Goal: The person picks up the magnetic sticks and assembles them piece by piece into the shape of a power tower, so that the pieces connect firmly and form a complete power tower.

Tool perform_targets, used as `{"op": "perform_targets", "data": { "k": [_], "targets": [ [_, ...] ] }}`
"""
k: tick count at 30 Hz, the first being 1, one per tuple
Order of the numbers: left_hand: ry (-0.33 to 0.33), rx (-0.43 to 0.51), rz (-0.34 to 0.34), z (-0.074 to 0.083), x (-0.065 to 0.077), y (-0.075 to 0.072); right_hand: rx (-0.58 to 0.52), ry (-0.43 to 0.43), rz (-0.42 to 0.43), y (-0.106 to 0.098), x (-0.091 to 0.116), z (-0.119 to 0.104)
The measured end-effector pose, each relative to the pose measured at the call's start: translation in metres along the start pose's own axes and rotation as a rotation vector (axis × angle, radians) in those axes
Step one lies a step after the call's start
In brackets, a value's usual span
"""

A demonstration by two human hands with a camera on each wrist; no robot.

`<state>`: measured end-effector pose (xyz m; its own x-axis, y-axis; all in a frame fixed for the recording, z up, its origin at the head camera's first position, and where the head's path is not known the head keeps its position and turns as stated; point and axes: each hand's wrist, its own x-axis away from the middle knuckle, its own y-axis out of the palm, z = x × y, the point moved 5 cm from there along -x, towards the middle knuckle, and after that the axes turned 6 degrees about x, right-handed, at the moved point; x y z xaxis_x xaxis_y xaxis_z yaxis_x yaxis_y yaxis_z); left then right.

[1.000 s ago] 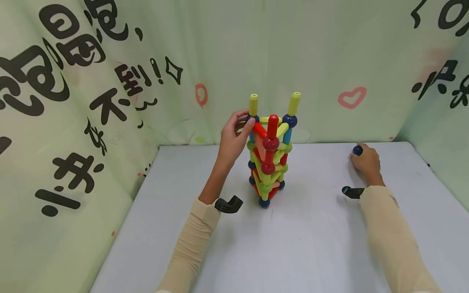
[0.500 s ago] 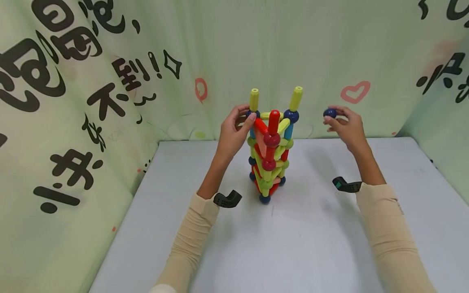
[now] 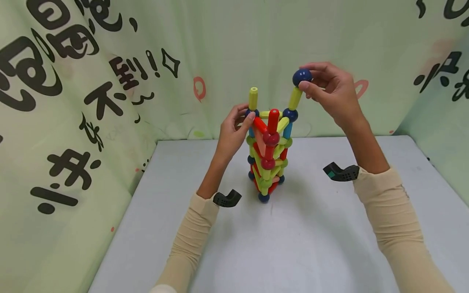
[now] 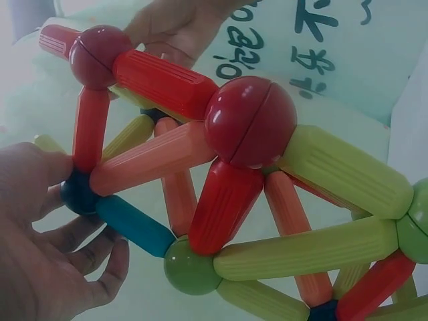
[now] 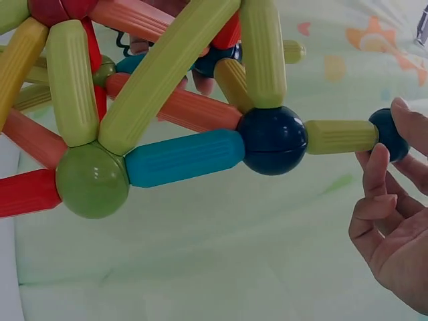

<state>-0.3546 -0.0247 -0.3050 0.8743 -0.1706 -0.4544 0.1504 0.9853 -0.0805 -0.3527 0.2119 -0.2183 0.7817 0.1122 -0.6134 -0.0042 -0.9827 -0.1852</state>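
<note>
A tower of coloured rods and balls [image 3: 268,163] stands upright on the table, with two yellow-green rods and one red rod pointing up at its top. My right hand [image 3: 331,91] pinches a dark blue ball [image 3: 302,77] at the upper end of the right yellow-green rod [image 3: 294,99]. In the right wrist view that ball [image 5: 390,134] touches the rod's end. My left hand [image 3: 234,129] pinches the blue ball [image 4: 81,192] at the tower's upper left corner, below the left yellow-green rod [image 3: 253,98].
The white table [image 3: 322,236] extends around the tower. Behind and to the left hangs a pale green curtain [image 3: 227,53] with black lettering. A black wrist device [image 3: 227,198] sits at the left cuff, and another black device [image 3: 341,172] at the right cuff.
My right hand has lifted the dark blue ball off the table's right side and carried it left and up to the top of the right rod. My left hand has stayed on the tower.
</note>
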Motion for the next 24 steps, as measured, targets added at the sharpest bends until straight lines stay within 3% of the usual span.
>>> {"op": "perform_targets", "data": {
  "k": [5, 12, 19, 24],
  "targets": [
    [0.016, -0.01, 0.005, 0.001, -0.002, 0.002, 0.117, 0.048, 0.002, 0.003, 0.011, 0.003],
    [0.134, 0.041, 0.03, 0.014, -0.009, 0.004, 0.263, 0.103, 0.039, 0.021, 0.035, 0.019],
    [0.125, 0.025, 0.058, 0.018, -0.014, 0.005, 0.316, 0.01, 0.109, 0.036, 0.039, 0.02],
    [0.108, -0.033, 0.062, 0.018, -0.014, 0.006, 0.389, -0.042, 0.099, 0.043, 0.04, 0.018]
  ]
}}
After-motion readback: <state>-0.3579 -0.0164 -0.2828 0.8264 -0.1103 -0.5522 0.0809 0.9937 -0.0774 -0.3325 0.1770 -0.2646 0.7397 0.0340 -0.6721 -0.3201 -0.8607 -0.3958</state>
